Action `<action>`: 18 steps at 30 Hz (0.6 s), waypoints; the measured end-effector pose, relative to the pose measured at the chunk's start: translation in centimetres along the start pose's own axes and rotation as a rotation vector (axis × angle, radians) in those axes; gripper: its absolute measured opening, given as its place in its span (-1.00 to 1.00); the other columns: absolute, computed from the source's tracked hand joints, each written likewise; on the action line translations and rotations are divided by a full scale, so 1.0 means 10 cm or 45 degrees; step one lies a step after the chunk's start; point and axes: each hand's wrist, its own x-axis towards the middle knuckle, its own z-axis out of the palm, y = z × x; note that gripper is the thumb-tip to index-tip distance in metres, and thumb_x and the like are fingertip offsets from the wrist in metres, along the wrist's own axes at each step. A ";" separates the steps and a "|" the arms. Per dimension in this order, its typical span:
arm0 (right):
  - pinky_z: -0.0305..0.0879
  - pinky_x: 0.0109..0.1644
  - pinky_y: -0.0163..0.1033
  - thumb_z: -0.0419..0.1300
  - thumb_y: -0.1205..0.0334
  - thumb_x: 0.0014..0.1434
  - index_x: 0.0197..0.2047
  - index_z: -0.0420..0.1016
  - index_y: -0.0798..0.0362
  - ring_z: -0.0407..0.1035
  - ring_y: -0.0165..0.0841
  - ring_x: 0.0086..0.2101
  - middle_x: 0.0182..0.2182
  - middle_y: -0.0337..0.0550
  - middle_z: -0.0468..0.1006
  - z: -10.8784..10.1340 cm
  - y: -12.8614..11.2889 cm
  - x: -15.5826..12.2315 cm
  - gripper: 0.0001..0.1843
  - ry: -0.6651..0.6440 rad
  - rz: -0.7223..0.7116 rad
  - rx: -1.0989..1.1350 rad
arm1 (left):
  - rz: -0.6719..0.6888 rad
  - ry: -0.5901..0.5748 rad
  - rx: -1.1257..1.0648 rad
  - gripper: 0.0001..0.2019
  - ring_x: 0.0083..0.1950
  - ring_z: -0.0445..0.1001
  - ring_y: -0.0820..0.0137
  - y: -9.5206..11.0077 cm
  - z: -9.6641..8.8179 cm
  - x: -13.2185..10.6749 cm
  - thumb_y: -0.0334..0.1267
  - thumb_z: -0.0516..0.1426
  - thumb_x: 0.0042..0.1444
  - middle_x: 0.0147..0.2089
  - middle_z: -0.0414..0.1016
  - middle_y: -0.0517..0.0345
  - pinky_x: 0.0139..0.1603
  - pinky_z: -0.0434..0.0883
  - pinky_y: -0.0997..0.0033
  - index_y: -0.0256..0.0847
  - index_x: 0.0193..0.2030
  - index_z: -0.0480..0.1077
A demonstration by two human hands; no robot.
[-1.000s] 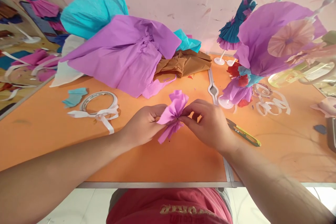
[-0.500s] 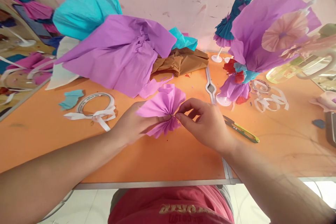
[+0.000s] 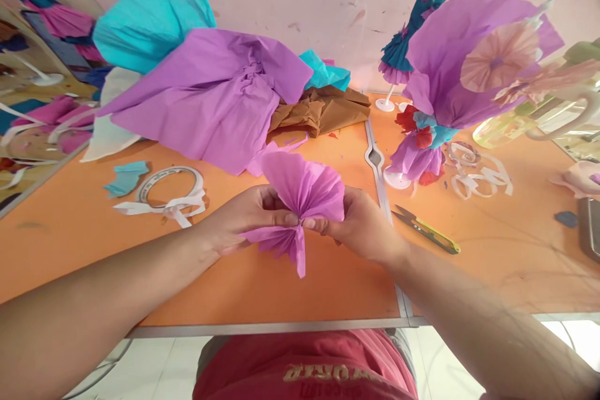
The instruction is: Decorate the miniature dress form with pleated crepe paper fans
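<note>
Between my two hands, above the orange table, is a pleated pink-purple paper bow (image 3: 307, 190), gathered tight at its middle with its folds fanned out. My left hand (image 3: 255, 215) pinches it from the left, thumb at the gathered centre. On the other side my right hand (image 3: 365, 225) grips it too, its thumb tip at the centre and its other fingers hidden behind the paper. Thread snips (image 3: 426, 230) with a yellow edge lie to the right of my right hand. A tape roll (image 3: 169, 186) with a white ribbon tied on it rests left of my left hand.
A large purple crepe paper sheet (image 3: 201, 106), a turquoise one (image 3: 154, 22) and brown paper (image 3: 323, 111) lie at the back. Paper-dressed figures on white stands and a big purple paper piece (image 3: 450, 69) stand at right. White ribbon curls (image 3: 478, 182) lie near them.
My right hand has gone from pinching at the bow's centre with fingertips to gripping its right side. The bow has turned, its upper fan now tilting right and a lower fold pointing down.
</note>
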 end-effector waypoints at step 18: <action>0.28 -0.32 -0.35 0.36 0.14 0.07 -0.32 0.56 0.08 0.31 -0.48 -0.44 -0.40 -0.24 0.57 0.05 0.01 -0.03 -0.81 0.154 -0.151 -0.161 | 0.132 0.025 -0.327 -0.66 -0.07 0.48 0.33 -0.15 -0.17 0.04 -0.23 0.39 0.01 -0.11 0.51 0.09 -0.04 0.45 0.32 -0.13 -0.06 0.53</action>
